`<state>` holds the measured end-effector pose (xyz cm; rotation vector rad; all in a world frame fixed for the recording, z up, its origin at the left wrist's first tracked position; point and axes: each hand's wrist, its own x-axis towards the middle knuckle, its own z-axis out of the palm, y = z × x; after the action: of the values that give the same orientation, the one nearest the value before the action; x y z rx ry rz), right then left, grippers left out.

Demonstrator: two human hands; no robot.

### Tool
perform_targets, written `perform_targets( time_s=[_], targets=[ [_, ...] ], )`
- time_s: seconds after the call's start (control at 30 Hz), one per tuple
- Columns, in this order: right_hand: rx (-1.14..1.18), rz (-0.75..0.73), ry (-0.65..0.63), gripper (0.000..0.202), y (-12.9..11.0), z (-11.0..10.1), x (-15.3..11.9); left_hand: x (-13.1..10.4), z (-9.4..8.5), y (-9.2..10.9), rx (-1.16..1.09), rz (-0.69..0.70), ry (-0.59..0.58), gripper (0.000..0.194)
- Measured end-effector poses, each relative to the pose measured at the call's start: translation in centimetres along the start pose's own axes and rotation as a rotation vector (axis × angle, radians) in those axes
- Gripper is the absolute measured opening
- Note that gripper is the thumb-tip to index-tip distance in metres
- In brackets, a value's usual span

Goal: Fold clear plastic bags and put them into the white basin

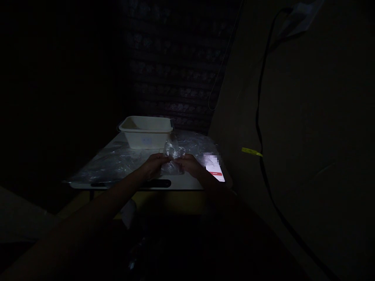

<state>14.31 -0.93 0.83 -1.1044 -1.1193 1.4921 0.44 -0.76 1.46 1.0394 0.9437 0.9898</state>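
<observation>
Both my hands meet over the front part of a white table (187, 182), in dim light. Between them is a crumpled clear plastic bag (172, 150). My left hand (154, 164) pinches its left side, fingers closed. On the right side my right hand (189, 163) grips the same plastic. The two hands are close together, and the fingertips are partly lost in shadow and glare. Whether anything lies inside the bag I cannot tell.
A cream plastic basin (145, 138) stands behind my hands. More clear plastic (108, 164) covers the table's left side. A lit phone (214, 168) lies at the right edge. A black cable (259, 117) with a yellow tag (250, 151) hangs along the right wall.
</observation>
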Motion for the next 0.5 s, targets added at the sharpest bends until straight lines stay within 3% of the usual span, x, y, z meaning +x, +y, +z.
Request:
perform_targets(
  time_s=[0.27, 0.4, 0.5],
  targets=[
    [-0.033, -0.024, -0.116, 0.017, 0.1, -1.0, -0.2, 1.0, -1.1, -0.5, 0.177, 0.015, 0.039, 0.013],
    [0.015, -0.046, -0.141, 0.016, 0.9, -1.6, 0.2, 0.7, -0.8, -0.3, 0.116, 0.034, 0.018, 0.013],
    [-0.114, -0.089, -0.132, 0.011, 1.2, -2.2, 0.5, 0.2, -0.4, 0.2, 0.081, 0.002, 0.030, 0.017]
  ],
)
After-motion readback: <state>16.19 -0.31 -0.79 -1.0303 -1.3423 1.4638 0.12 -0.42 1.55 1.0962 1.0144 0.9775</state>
